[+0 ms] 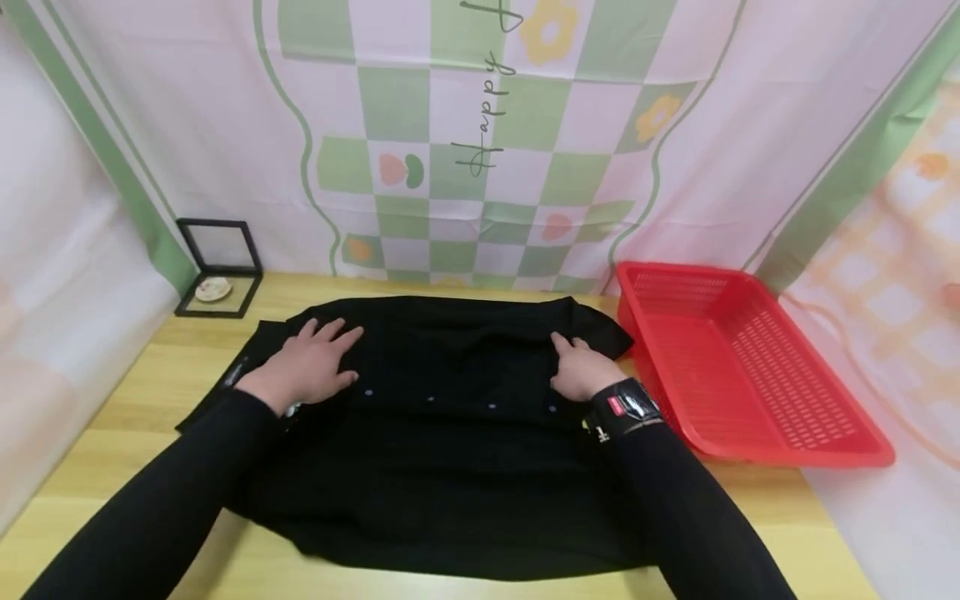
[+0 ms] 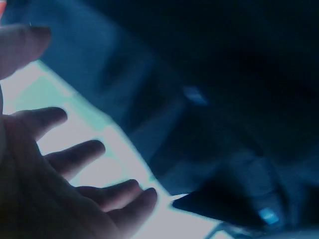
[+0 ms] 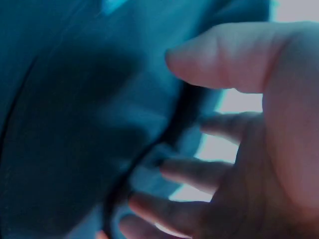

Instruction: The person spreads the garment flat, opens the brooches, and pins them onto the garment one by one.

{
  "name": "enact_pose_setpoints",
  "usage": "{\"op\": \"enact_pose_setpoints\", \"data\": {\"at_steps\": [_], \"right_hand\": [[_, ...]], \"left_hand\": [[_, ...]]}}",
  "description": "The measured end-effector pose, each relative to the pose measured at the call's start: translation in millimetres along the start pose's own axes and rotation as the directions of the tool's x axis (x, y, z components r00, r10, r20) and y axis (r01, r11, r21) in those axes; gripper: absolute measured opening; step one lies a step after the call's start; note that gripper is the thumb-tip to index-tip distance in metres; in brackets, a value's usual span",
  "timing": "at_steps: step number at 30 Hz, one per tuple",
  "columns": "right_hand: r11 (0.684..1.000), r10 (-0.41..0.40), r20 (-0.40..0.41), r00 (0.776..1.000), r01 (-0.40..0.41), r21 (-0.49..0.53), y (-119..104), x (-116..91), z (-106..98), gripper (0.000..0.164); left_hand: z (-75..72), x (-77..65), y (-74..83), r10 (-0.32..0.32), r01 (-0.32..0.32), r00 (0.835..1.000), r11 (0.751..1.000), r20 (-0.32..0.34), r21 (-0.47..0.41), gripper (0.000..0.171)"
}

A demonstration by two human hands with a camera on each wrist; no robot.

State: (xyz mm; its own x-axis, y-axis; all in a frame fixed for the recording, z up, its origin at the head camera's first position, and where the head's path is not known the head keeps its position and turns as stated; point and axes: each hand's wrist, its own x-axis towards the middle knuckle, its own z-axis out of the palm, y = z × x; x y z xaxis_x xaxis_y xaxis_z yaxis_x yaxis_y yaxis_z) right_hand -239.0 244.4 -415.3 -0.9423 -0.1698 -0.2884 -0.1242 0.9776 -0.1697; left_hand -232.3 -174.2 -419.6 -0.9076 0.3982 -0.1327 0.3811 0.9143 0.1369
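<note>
A black garment (image 1: 442, 442) with a row of small pale buttons (image 1: 431, 399) is laid across the middle of the desk (image 1: 150, 358), its cloth lightly wrinkled. The left hand (image 1: 309, 367) is held palm down at the garment's far left part, with the fingers (image 2: 77, 155) spread and the thumb set apart. The right hand (image 1: 583, 368) is held at the far right part, near a corner of the cloth; its fingers (image 3: 197, 174) are extended and parted, with nothing pinched. Whether the cloth is pressed by either hand cannot be told. Both arms are covered by dark sleeves (image 1: 165, 492), and a black band (image 1: 626, 408) is worn on the right wrist. A red basket (image 1: 787, 457) is placed on the right, just beside the garment. In the far left corner, a black frame (image 1: 222, 271) is seen with a small pale round object (image 1: 213, 289). The desk is backed by a green-checked curtain (image 1: 457, 200).
</note>
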Motion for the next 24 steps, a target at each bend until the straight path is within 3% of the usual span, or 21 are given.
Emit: {"op": "enact_pose_setpoints", "data": {"at_steps": [3, 6, 12, 14, 17, 21, 23, 24], "right_hand": [[0.996, 0.089, 0.032, 0.996, -0.089, 0.004, 10.5, 16.6, 4.3, 0.076], [0.989, 0.149, 0.058, 0.987, -0.149, 0.001, 16.3, 26.8, 4.1, 0.073], [0.972, 0.227, 0.08, 0.971, -0.221, -0.085, 17.1, 38.9, -11.5, 0.052], [0.967, 0.244, 0.037, 0.969, -0.24, -0.087, 16.9, 40.5, -19.2, 0.045], [0.973, 0.221, -0.1, 0.97, -0.227, -0.05, 16.0, 40.6, -31.2, 0.045], [0.987, 0.139, -0.31, 0.941, -0.155, -0.027, 16.9, 41.2, -44.3, 0.064], [0.991, 0.11, -0.356, 0.928, -0.13, -0.033, 18.2, 41.1, -49.6, 0.074], [0.991, 0.104, -0.346, 0.933, -0.125, -0.039, 18.4, 40.4, -52.2, 0.077]], "left_hand": [[10.6, 8.9, -11.6, -0.057, 0.063, 0.992, 0.997, 0.117, -0.049, 0.078], [16.4, 7.9, -23.5, -0.064, 0.083, 0.98, 0.992, 0.19, -0.092, 0.08], [16.7, -2.6, -38.1, -0.019, 0.044, 0.983, 0.99, 0.182, -0.137, 0.078], [16.6, -4.7, -40.3, -0.003, 0.029, 0.985, 0.989, 0.174, -0.145, 0.077], [18.0, -7.4, -43.9, 0.022, 0.003, 0.986, 0.989, 0.163, -0.149, 0.076], [19.2, -11.3, -48.1, 0.058, -0.033, 0.987, 0.986, 0.151, -0.165, 0.072], [18.2, -13.3, -48.8, 0.076, -0.051, 0.986, 0.984, 0.148, -0.168, 0.071], [17.5, -14.5, -49.2, 0.08, -0.055, 0.986, 0.984, 0.148, -0.169, 0.071]]}}
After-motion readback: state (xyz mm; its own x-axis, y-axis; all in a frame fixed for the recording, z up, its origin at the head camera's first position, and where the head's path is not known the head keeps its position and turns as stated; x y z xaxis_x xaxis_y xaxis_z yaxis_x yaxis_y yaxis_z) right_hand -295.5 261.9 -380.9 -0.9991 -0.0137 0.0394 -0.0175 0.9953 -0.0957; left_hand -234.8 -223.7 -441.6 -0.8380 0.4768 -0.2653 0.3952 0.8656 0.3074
